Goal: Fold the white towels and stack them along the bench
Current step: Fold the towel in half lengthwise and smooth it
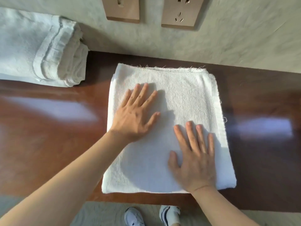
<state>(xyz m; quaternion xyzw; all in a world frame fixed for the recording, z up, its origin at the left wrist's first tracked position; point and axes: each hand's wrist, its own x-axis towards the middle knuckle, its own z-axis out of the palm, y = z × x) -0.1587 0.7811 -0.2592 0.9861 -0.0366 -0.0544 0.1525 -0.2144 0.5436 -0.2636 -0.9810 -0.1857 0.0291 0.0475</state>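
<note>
Head view: left hand and right hand flat on nubby square-folded towel.

Under the fingers, the white folded terry-cloth towel looks nubbly and matt; beside them, the reddish-brown wooden bench gleams glossy.

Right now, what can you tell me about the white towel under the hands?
The towel is white, nubbly cloth, folded into a thick, roughly square pad lying flat on the brown bench. Its far edge is stitched and frayed, with loose threads. The left hand and right hand both press flat on top, fingers spread.
</note>
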